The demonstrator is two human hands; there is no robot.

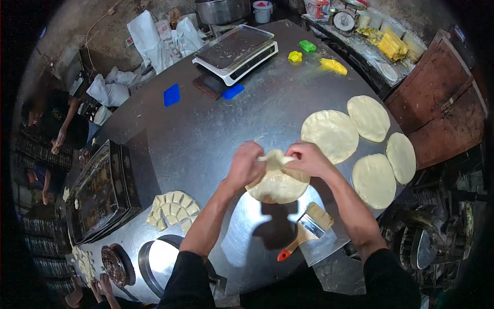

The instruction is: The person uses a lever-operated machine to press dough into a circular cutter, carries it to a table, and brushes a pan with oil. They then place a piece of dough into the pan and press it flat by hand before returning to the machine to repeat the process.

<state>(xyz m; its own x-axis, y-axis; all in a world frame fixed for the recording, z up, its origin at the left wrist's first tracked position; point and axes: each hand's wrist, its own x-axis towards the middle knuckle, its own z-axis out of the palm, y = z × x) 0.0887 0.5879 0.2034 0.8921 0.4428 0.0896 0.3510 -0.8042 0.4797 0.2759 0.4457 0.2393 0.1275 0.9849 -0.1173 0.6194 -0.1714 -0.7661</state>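
Sleeves [188, 283], brush [311, 225] between, dough [278, 187] beyond

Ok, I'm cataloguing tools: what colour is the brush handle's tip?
The handle tip is orange-red, shown in the head view.

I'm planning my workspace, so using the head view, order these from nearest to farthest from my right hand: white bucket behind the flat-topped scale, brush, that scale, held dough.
1. Held dough: in the right hand's grip.
2. Brush: lower in view, toward your body.
3. Flat-topped scale: farther back, up and left.
4. White bucket: behind the scale, at the picture's top.
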